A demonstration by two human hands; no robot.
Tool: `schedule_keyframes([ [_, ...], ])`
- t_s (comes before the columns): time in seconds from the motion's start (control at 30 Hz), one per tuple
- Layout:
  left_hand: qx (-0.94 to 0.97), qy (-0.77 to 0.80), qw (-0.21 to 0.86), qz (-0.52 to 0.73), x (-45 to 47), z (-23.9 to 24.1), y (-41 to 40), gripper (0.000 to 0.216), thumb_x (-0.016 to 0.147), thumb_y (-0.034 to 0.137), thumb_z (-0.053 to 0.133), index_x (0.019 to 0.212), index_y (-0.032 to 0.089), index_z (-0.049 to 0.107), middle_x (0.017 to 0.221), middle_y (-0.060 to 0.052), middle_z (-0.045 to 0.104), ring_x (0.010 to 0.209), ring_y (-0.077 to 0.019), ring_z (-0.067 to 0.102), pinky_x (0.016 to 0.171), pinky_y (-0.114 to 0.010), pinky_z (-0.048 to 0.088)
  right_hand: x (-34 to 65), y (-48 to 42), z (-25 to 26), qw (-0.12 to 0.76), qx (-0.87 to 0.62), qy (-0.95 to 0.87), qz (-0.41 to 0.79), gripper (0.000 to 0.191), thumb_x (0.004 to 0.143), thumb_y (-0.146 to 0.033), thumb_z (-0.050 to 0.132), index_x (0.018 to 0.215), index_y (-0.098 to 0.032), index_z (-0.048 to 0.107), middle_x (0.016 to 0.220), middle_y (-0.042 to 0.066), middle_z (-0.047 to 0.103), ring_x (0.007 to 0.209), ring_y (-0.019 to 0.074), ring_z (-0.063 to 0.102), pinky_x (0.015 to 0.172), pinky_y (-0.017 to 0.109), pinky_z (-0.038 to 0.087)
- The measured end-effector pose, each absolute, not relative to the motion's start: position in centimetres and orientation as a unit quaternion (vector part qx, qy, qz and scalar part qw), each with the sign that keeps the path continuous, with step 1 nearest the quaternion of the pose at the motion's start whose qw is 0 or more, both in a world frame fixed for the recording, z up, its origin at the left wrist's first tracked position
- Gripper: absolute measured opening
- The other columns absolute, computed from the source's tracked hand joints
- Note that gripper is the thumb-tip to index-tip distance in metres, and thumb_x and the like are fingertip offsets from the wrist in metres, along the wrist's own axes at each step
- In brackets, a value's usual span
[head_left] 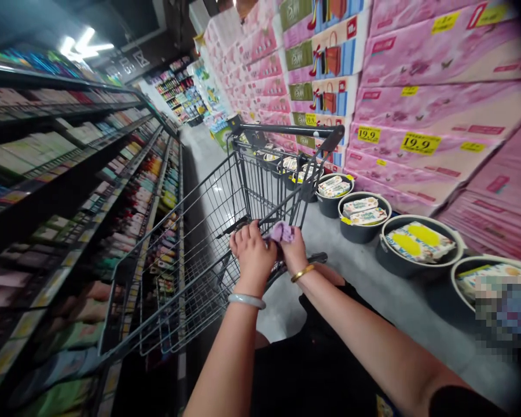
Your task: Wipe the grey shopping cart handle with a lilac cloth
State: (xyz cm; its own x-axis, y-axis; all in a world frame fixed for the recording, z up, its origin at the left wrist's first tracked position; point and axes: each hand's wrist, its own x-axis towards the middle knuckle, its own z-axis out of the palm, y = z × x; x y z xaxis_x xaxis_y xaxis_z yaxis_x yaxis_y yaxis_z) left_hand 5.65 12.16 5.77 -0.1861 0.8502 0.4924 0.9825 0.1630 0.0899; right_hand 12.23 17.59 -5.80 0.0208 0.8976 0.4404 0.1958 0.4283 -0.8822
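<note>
A grey wire shopping cart point(286, 131) stands right in front of me, tilted in the view. My left hand point(252, 252), below a pale bangle, is closed over the near top rim of the cart, its fingers curled. Beside it, my right hand point(293, 250), with a gold bangle at the wrist, grips a crumpled lilac cloth point(282, 231). The cloth lies at the cart's edge, close to my left thumb. My palms and part of what lies under the fingers are hidden.
Shelves of packaged goods point(65, 150) line the left side. Pink tissue packs point(417, 110) are stacked high on the right. Several dark buckets point(360, 230) holding wipes packs stand along the stack's foot. A grey floor point(202, 162) runs down the aisle.
</note>
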Motion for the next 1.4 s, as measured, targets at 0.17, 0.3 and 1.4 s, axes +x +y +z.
schedule_keyframes([
  [0.17,-0.624,-0.739,0.17,-0.19,5.3,6.2,11.2,0.05,0.08,0.032,0.058,0.127,0.014,0.059,0.113,-0.016,0.065,0.111,-0.0339,0.054,0.106,-0.05,0.034,13.6,17.1,0.7,0.618,-0.425,-0.614,0.247,0.032,0.079,-0.009,0.051,0.106,-0.021,0.063,0.12,0.011,0.054,0.112,0.0226,0.055,0.101,0.037,0.047],
  [0.3,-0.634,-0.736,0.14,-0.192,4.9,6.8,10.7,0.058,0.074,0.029,0.062,0.131,0.017,0.056,0.119,-0.014,0.064,0.115,-0.033,0.054,0.105,-0.049,0.034,16.6,17.8,3.0,0.581,-0.368,-0.697,0.203,0.03,0.077,-0.005,0.051,0.095,-0.022,0.069,0.115,0.008,0.054,0.108,0.0215,0.056,0.097,0.036,0.049],
  [1.4,-0.675,-0.712,0.023,-0.195,-0.3,6.9,2.0,0.057,0.07,0.027,0.056,0.127,0.026,0.057,0.11,-0.005,0.067,0.112,-0.0286,0.057,0.101,-0.046,0.035,23.0,12.2,2.6,0.565,-0.336,-0.743,-0.124,0.018,0.089,-0.018,0.063,0.097,-0.03,0.073,0.115,0.004,0.064,0.114,0.0229,0.051,0.103,0.044,0.042],
])
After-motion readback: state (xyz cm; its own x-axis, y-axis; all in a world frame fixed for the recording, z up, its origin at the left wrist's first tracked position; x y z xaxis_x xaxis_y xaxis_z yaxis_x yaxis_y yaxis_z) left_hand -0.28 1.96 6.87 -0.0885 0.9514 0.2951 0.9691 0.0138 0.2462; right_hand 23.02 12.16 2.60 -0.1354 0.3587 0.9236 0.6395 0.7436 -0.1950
